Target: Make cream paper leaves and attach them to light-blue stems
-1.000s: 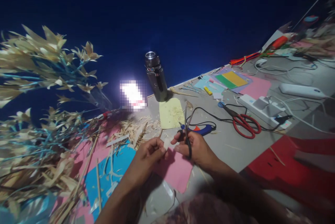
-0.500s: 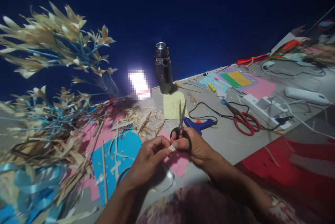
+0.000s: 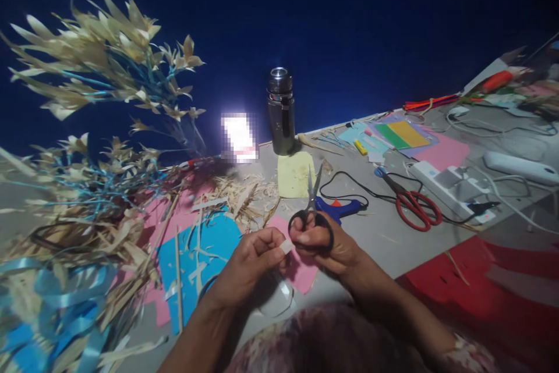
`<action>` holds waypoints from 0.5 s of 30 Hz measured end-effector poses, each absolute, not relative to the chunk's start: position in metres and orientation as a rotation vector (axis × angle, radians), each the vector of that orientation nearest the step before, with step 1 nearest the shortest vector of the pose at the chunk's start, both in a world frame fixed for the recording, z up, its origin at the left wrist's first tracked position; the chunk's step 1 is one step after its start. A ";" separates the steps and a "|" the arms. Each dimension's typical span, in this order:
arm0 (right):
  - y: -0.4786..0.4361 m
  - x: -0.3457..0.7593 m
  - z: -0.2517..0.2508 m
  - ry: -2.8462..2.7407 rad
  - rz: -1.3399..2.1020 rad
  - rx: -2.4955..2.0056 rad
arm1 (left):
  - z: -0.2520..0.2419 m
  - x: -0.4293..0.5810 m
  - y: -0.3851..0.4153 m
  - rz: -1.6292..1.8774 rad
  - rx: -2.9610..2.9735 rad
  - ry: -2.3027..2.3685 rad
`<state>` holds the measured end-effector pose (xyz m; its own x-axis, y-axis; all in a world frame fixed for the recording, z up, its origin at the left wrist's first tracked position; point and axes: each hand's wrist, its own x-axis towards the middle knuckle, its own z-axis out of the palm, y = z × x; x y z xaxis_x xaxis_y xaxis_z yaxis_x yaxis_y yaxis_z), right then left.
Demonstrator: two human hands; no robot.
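Note:
Between the thumb and fingers of my left hand is a small pale piece of husk or paper; its exact material I cannot make out. My right hand holds black-handled scissors, fingers through the loops, blades slightly parted and pointing away from me. The two hands are close together above a pink sheet. Just beyond the right hand lies a blue glue gun, partly hidden by it. A pale yellow sheet lies behind the scissor blades.
A dark metal flask stands at the back. Dried-husk flowers on blue stems rise at the left, above husk scraps and a blue sheet. Red-handled scissors, a white power strip and cables lie to the right.
My right hand with the scissors has drawn slightly away from the left, showing more of the pale piece. The whole view has shifted a little.

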<state>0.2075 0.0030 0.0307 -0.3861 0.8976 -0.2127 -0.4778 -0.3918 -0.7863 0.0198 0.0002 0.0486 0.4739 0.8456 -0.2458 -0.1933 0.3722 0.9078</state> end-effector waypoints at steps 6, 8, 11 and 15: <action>0.005 0.216 0.033 -1.195 1.495 -0.843 | 0.043 0.023 0.000 0.735 0.623 0.615; 0.004 0.214 0.039 -1.383 1.399 -0.836 | 0.039 0.026 0.002 0.691 0.535 0.557; 0.005 0.212 0.048 -1.516 1.260 -0.891 | 0.034 0.029 0.002 0.634 0.452 0.497; 0.006 0.211 0.046 -1.488 1.228 -0.984 | 0.036 0.028 -0.004 0.677 0.520 0.614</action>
<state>0.2111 0.0065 0.0461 -0.2386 0.9567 0.1669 0.0179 0.1762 -0.9842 0.0283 -0.0042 0.0363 0.6190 0.7047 -0.3466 -0.4135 0.6677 0.6190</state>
